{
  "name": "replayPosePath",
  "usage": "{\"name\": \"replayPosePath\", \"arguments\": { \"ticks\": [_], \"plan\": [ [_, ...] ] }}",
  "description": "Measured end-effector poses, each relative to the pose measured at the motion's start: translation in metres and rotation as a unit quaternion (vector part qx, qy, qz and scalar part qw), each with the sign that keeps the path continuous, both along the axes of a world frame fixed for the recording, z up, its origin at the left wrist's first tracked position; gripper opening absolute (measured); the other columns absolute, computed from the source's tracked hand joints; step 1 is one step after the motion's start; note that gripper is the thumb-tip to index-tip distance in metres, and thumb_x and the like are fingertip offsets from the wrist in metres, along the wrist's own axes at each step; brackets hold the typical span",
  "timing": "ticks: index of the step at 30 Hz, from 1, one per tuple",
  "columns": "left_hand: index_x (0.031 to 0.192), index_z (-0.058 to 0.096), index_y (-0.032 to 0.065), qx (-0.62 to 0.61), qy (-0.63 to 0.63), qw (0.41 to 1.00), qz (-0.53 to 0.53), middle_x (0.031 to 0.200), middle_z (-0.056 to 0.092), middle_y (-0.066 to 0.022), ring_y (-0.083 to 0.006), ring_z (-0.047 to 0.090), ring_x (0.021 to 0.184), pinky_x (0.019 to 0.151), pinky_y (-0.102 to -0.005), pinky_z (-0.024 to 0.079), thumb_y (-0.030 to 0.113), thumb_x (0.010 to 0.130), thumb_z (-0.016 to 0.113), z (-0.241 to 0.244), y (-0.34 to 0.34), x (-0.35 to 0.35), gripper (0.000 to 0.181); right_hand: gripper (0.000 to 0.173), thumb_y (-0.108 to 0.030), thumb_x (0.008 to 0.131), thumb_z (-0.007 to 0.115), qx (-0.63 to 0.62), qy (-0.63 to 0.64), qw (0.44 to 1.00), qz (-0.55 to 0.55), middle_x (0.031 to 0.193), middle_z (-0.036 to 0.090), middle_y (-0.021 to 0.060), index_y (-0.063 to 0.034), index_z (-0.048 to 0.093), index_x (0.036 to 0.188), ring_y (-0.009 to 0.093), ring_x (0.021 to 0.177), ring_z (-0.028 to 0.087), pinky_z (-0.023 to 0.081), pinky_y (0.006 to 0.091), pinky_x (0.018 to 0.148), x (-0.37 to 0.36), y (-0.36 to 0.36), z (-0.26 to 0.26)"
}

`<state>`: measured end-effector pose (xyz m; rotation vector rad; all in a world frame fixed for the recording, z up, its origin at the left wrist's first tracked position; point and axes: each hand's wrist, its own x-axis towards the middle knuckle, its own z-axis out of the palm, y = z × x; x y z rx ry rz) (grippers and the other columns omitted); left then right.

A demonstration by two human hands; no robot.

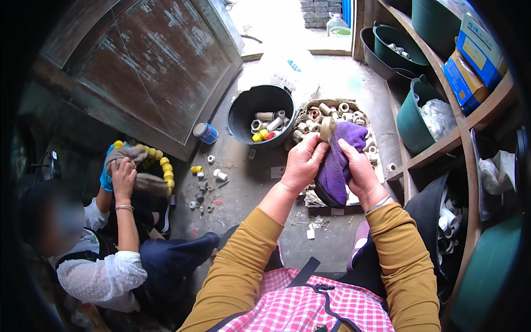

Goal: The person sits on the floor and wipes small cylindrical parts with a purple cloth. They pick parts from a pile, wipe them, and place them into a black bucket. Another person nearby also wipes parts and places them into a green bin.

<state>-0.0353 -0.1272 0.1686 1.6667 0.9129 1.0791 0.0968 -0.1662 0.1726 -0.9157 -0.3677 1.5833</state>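
Observation:
My left hand grips a tan plastic ring-shaped pipe fitting between thumb and fingers. Against the fitting's right side lies a purple cloth, which my right hand pinches and holds; its dark lower end hangs down. Both hands are above a torn cardboard box holding many beige pipe fittings. Just left of the box stands a black bucket with white, beige and yellow fittings inside.
At the left a person handles a grey-brown cloth beside strung yellow fittings. Small fittings and a blue can are on the floor. Wooden shelves with green tubs line the right; a wooden door stands upper left.

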Motion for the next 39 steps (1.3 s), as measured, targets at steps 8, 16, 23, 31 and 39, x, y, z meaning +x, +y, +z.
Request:
{"name": "replayPosePath", "arguments": {
  "ticks": [8, 16, 23, 31, 39],
  "plan": [
    [0.092, 0.059, 0.0023, -0.085, 0.004, 0.989, 0.118, 0.073, 0.058, 0.0021, -0.0056, 0.051, 0.065, 0.057, -0.0192, 0.041, 0.01, 0.083, 0.052, -0.05, 0.055, -0.026, 0.013, 0.031, -0.02, 0.089, 0.046, 0.039, 0.03, 0.996, 0.07, 0.099, 0.061, 0.0129, 0.001, 0.051, 0.111, 0.021, 0.081, 0.062, 0.052, 0.0314, 0.073, 0.023, -0.004, 0.027],
    [0.108, 0.051, 0.0024, 0.023, 0.242, 0.928, 0.282, 0.111, 0.05, -0.0155, -0.0261, 0.057, 0.088, 0.076, -0.0352, 0.047, 0.02, 0.074, 0.06, -0.081, 0.127, -0.081, 0.04, 0.033, -0.024, 0.089, 0.048, 0.124, -0.008, 0.973, -0.194, 0.096, 0.06, 0.0132, 0.0015, 0.05, 0.109, 0.022, 0.081, 0.062, 0.052, 0.0334, 0.074, 0.073, -0.009, 0.072],
    [0.084, 0.059, 0.0074, 0.053, 0.395, 0.913, 0.083, 0.088, 0.059, -0.0135, -0.0305, 0.057, 0.085, 0.076, -0.0403, 0.045, 0.025, 0.078, 0.051, -0.176, 0.122, -0.017, 0.02, 0.035, -0.025, 0.09, 0.045, 0.117, -0.038, 0.969, -0.215, 0.1, 0.06, 0.0134, 0.0012, 0.048, 0.114, 0.023, 0.087, 0.061, 0.051, 0.0352, 0.077, 0.07, 0.0, 0.075],
    [0.107, 0.053, 0.0086, 0.004, 0.474, 0.88, 0.028, 0.095, 0.058, -0.0172, -0.0326, 0.057, 0.089, 0.077, -0.0409, 0.046, 0.029, 0.075, 0.058, -0.274, 0.139, 0.069, 0.038, 0.042, -0.02, 0.09, 0.043, 0.162, -0.18, 0.948, -0.206, 0.122, 0.047, 0.0121, -0.0042, 0.035, 0.128, 0.026, 0.109, 0.05, 0.037, 0.0402, 0.095, 0.061, 0.005, 0.057],
    [0.101, 0.056, 0.0071, -0.135, 0.393, 0.909, 0.019, 0.099, 0.06, -0.0149, -0.0289, 0.057, 0.095, 0.082, -0.0379, 0.045, 0.026, 0.07, 0.063, -0.25, 0.145, 0.074, 0.037, 0.044, -0.03, 0.094, 0.039, 0.089, -0.27, 0.939, -0.192, 0.123, 0.047, 0.0108, 0.0, 0.038, 0.126, 0.02, 0.109, 0.049, 0.037, 0.0318, 0.095, 0.076, 0.027, 0.024]
  ]
}}
